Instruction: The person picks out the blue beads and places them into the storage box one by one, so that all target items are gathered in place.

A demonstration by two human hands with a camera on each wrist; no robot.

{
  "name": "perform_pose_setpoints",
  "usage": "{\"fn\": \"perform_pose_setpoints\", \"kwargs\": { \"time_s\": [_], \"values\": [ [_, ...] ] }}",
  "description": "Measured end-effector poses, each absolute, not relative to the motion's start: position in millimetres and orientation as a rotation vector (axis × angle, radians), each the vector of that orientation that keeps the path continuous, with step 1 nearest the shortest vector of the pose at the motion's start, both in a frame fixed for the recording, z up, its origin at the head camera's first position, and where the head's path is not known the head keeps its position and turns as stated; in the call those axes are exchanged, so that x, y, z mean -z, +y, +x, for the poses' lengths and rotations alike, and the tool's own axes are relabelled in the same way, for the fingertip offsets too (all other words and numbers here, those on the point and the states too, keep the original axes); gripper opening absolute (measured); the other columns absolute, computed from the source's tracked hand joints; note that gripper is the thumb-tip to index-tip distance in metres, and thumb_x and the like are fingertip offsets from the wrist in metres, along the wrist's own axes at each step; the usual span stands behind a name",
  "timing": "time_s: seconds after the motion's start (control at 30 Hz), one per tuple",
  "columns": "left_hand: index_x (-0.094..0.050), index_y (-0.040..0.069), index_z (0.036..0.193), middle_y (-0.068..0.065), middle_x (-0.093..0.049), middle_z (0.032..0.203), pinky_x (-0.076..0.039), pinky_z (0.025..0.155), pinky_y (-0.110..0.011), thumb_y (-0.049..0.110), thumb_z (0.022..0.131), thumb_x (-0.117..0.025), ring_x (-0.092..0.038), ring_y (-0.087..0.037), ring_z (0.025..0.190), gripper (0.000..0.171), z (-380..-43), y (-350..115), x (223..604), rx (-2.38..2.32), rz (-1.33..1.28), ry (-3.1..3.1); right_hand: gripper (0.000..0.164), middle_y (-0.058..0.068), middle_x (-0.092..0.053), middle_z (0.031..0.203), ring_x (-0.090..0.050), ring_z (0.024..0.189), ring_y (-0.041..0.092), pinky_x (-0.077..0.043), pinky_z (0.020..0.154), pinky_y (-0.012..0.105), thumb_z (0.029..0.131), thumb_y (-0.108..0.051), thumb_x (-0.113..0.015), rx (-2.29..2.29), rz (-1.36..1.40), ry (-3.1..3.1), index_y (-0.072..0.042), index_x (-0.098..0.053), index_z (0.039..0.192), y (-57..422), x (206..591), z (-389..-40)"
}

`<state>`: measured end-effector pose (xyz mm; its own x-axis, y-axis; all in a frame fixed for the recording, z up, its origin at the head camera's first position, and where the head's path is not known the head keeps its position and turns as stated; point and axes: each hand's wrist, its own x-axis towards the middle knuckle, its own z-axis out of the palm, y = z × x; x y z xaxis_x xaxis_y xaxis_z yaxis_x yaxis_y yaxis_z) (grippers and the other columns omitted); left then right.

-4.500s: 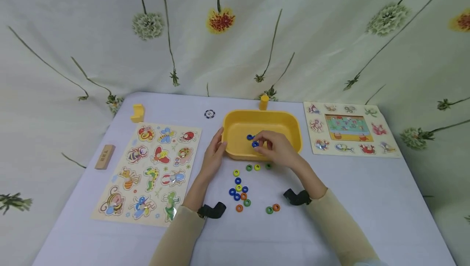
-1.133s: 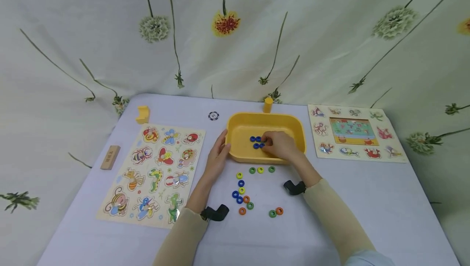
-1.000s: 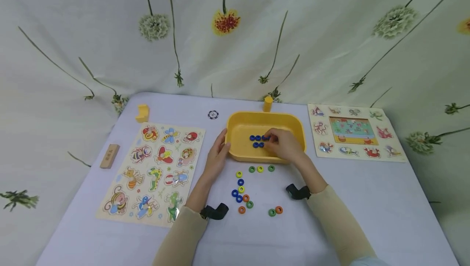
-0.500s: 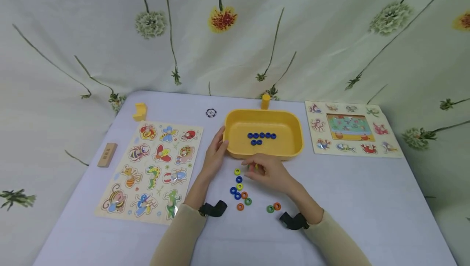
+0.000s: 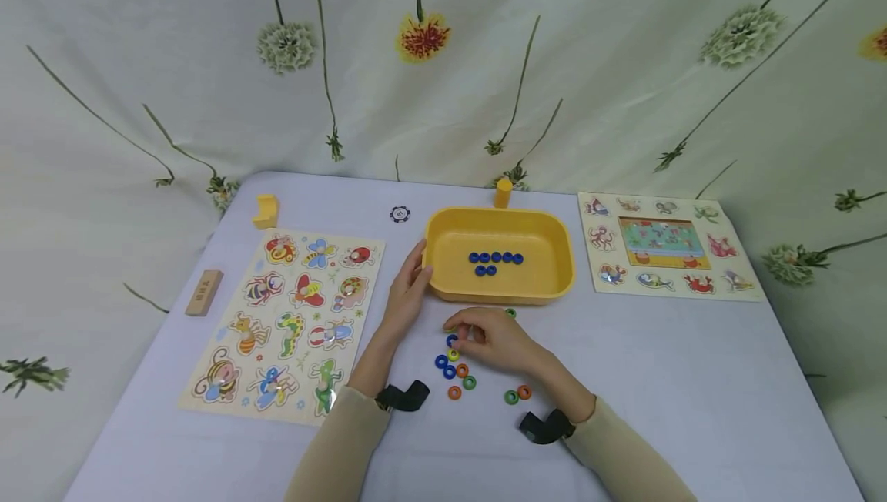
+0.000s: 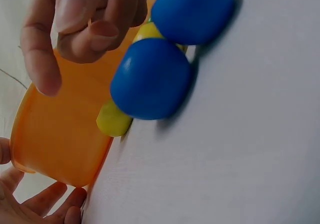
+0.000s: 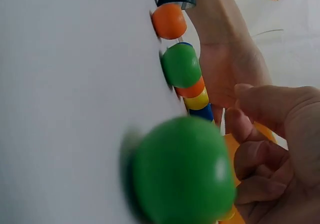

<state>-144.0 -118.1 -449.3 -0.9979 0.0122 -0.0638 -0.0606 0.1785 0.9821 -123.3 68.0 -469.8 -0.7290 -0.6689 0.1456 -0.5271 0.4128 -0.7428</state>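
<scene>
My left hand rests against the left end of the yellow tray, fingers fairly straight along its outer wall. Inside the tray, several blue ring beads lie in two rows. Over the loose beads in front of the tray hovers my right hand, thumb and index finger apart. Near those fingertips is a blue bead, and no bead appears held. In the left wrist view, the right hand hangs above large blue beads. A green bead looms close in the right wrist view.
Several orange, green, yellow and blue beads lie in front of the tray, including an orange bead. An insect puzzle board lies left, a sea-animal board right. A yellow cylinder and a poker chip lie behind.
Blue beads in the tray have increased and now form two rows. My right hand has left the tray and come back toward the loose beads. My left hand stays at the tray.
</scene>
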Motion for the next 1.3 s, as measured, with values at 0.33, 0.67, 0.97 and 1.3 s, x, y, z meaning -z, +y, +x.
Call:
{"fn": "perform_pose_setpoints", "kwargs": {
  "time_s": [0.33, 0.67, 0.97, 1.3],
  "values": [
    [-0.024, 0.026, 0.141, -0.013, -0.035, 0.139, -0.033, 0.099, -0.041, 0.024, 0.095, -0.039, -0.041, -0.025, 0.118, 0.048, -143.6, -118.2, 449.5, -1.962, -0.035, 2.393, 0.022, -0.015, -0.052, 0.074, -0.044, 0.061, 0.002, -0.039, 0.055, 0.017, 0.081, -0.022, -0.064, 1.095, -1.068, 2.534, -0.021, -0.064, 0.104, 68.6, 482.0, -126.9],
    [-0.025, 0.033, 0.139, -0.009, -0.036, 0.138, -0.034, 0.098, -0.040, 0.028, 0.094, -0.040, -0.042, -0.022, 0.117, 0.047, -152.6, -123.0, 466.3, -1.991, -0.036, 2.366, 0.020, -0.015, -0.052, 0.077, -0.045, 0.067, 0.002, -0.039, 0.059, 0.016, 0.082, -0.024, -0.063, 0.936, -1.110, 2.623, -0.023, -0.062, 0.102, 65.6, 481.7, -126.1],
    [-0.026, 0.049, 0.132, 0.002, -0.036, 0.138, -0.034, 0.099, -0.038, 0.041, 0.091, -0.041, -0.040, -0.017, 0.118, 0.044, -156.1, -121.9, 482.8, -1.956, -0.081, 2.415, 0.016, -0.012, -0.053, 0.078, -0.044, 0.059, 0.006, -0.039, 0.052, 0.020, 0.082, -0.019, -0.063, 1.262, -1.091, 2.631, -0.020, -0.060, 0.098, 90.1, 427.1, -138.6],
    [-0.025, 0.029, 0.140, -0.009, -0.032, 0.141, -0.031, 0.101, -0.041, 0.025, 0.095, -0.039, -0.037, -0.024, 0.121, 0.048, -146.8, -117.5, 455.3, -1.964, -0.075, 2.377, 0.016, -0.004, -0.054, 0.073, -0.046, 0.061, 0.013, -0.040, 0.055, 0.025, 0.081, -0.020, -0.064, 0.918, -0.813, 2.846, -0.013, -0.058, 0.094, 125.1, 426.2, -209.9]
  ]
}}
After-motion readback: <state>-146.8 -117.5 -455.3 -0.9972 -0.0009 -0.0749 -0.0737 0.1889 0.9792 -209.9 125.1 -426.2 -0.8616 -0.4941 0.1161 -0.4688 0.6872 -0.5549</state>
